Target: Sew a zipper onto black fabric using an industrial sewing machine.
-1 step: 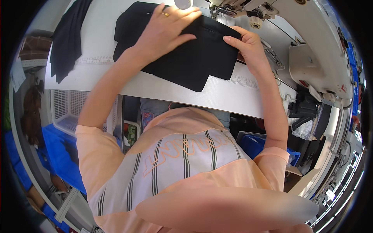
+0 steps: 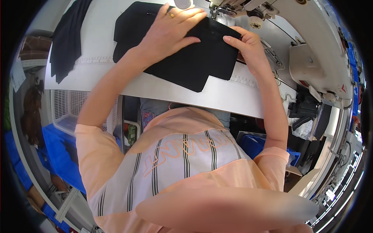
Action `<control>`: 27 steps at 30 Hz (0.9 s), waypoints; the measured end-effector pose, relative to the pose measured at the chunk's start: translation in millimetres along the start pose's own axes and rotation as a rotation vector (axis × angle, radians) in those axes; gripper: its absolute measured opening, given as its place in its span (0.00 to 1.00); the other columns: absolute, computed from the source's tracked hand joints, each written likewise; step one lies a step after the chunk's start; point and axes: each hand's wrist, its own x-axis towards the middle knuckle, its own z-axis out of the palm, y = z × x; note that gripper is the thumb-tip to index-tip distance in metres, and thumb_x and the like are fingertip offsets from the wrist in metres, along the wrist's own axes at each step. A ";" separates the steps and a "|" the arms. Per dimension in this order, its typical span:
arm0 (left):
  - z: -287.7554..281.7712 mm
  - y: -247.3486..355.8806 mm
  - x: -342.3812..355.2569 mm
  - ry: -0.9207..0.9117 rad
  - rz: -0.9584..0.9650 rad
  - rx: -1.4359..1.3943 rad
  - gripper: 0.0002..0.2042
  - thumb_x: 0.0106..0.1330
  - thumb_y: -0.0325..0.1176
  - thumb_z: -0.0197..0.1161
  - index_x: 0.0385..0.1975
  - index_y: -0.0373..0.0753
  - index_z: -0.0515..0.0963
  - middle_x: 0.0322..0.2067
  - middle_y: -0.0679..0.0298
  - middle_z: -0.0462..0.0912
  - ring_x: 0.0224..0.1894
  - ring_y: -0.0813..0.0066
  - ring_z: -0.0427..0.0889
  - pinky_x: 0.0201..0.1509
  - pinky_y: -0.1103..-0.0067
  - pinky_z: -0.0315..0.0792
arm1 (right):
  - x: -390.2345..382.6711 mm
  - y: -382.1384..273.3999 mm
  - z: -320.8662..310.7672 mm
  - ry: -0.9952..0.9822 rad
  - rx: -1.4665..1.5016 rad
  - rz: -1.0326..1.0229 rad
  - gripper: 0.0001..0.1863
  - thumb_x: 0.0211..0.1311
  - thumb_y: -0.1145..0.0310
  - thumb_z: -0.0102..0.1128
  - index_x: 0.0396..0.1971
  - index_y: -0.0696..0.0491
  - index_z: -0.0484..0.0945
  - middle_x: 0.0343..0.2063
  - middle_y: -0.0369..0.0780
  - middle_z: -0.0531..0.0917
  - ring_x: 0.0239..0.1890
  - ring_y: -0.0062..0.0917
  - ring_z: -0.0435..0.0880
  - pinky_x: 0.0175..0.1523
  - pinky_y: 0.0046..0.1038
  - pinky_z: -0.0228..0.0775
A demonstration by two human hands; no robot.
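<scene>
A black fabric piece (image 2: 182,66) with a notched lower corner lies on the white sewing table (image 2: 163,83). Its far edge reaches the needle area of a sewing machine (image 2: 311,35). My left hand (image 2: 173,29), a ring on one finger, rests on the cloth with fingers stretched out and thumb apart. At the right edge of the fabric my right hand (image 2: 246,44) pinches it, thumb on top and the other fingers curled partly out of sight beneath. The machine's presser foot (image 2: 213,13) is just beyond my left fingertips.
More black fabric (image 2: 72,37) hangs over the table's left part. Below that side are a white plastic basket (image 2: 72,105) and a blue crate (image 2: 62,151). A blue bin (image 2: 252,147) sits under the table at right, near a cardboard box (image 2: 303,180). Ruler markings run along the tabletop.
My left hand has slid slightly right across the fabric, toward the presser foot. My right hand keeps its pinch in nearly the same place.
</scene>
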 end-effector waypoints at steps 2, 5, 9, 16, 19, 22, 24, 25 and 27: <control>6.5 7.8 5.0 -0.100 -0.065 -0.035 0.21 0.62 0.40 0.65 0.54 0.45 0.73 0.50 0.68 0.80 0.51 0.70 0.77 0.59 0.70 0.60 | -3.4 -0.4 1.6 -0.021 -0.109 -0.055 0.12 0.64 0.71 0.61 0.45 0.59 0.80 0.35 0.34 0.85 0.31 0.12 0.82 0.37 0.15 0.76; 7.9 8.7 4.4 -0.094 -0.125 -0.179 0.09 0.58 0.34 0.67 0.37 0.49 0.77 0.37 0.69 0.79 0.41 0.69 0.78 0.53 0.72 0.63 | -12.0 -1.4 2.6 -0.076 -0.234 -0.328 0.09 0.66 0.71 0.59 0.41 0.59 0.82 0.37 0.34 0.85 0.33 0.13 0.82 0.38 0.15 0.75; -0.6 14.3 -11.5 0.026 0.165 -0.155 0.14 0.48 0.24 0.69 0.34 0.46 0.75 0.40 0.71 0.80 0.43 0.72 0.79 0.60 0.67 0.66 | -17.9 -5.0 -0.3 0.052 -0.131 -0.151 0.10 0.67 0.71 0.59 0.42 0.59 0.83 0.38 0.33 0.85 0.37 0.14 0.80 0.41 0.15 0.73; 1.0 21.5 -21.1 0.096 0.239 -0.145 0.06 0.55 0.27 0.62 0.30 0.45 0.74 0.40 0.72 0.81 0.41 0.75 0.81 0.61 0.67 0.68 | -23.8 -0.7 13.4 -0.187 -0.292 -0.191 0.11 0.63 0.74 0.62 0.45 0.56 0.83 0.34 0.31 0.83 0.36 0.11 0.78 0.42 0.15 0.70; 1.3 22.0 -20.0 0.111 0.242 -0.143 0.06 0.56 0.26 0.62 0.30 0.44 0.72 0.39 0.71 0.82 0.41 0.74 0.81 0.62 0.65 0.68 | -25.3 1.7 19.0 -0.204 -0.308 -0.231 0.11 0.64 0.73 0.62 0.45 0.55 0.84 0.30 0.32 0.82 0.33 0.11 0.77 0.38 0.17 0.69; 3.4 22.7 -21.1 0.080 0.223 -0.175 0.07 0.56 0.26 0.62 0.30 0.45 0.71 0.39 0.70 0.83 0.41 0.73 0.82 0.63 0.64 0.67 | -25.1 2.4 19.1 -0.205 -0.353 -0.268 0.10 0.63 0.71 0.62 0.44 0.54 0.85 0.27 0.33 0.82 0.29 0.12 0.75 0.34 0.19 0.67; 6.5 21.4 -23.0 0.115 0.217 -0.267 0.16 0.46 0.21 0.68 0.31 0.46 0.70 0.42 0.69 0.84 0.41 0.71 0.83 0.63 0.65 0.65 | -23.6 2.4 17.5 -0.228 -0.371 -0.296 0.10 0.63 0.72 0.62 0.43 0.55 0.85 0.27 0.33 0.82 0.29 0.13 0.76 0.34 0.19 0.68; 6.0 20.5 -25.3 0.065 0.215 -0.264 0.16 0.46 0.22 0.68 0.32 0.46 0.71 0.43 0.68 0.84 0.41 0.71 0.83 0.63 0.64 0.65 | -24.0 2.0 17.3 -0.191 -0.380 -0.235 0.10 0.62 0.73 0.62 0.41 0.56 0.85 0.27 0.34 0.82 0.28 0.14 0.76 0.34 0.20 0.68; 6.9 18.9 -27.5 0.020 0.242 -0.206 0.14 0.50 0.25 0.66 0.33 0.48 0.72 0.44 0.70 0.84 0.42 0.72 0.83 0.62 0.63 0.67 | -24.2 1.8 18.9 -0.162 -0.427 -0.167 0.08 0.60 0.74 0.62 0.38 0.59 0.84 0.26 0.35 0.82 0.27 0.15 0.76 0.33 0.20 0.68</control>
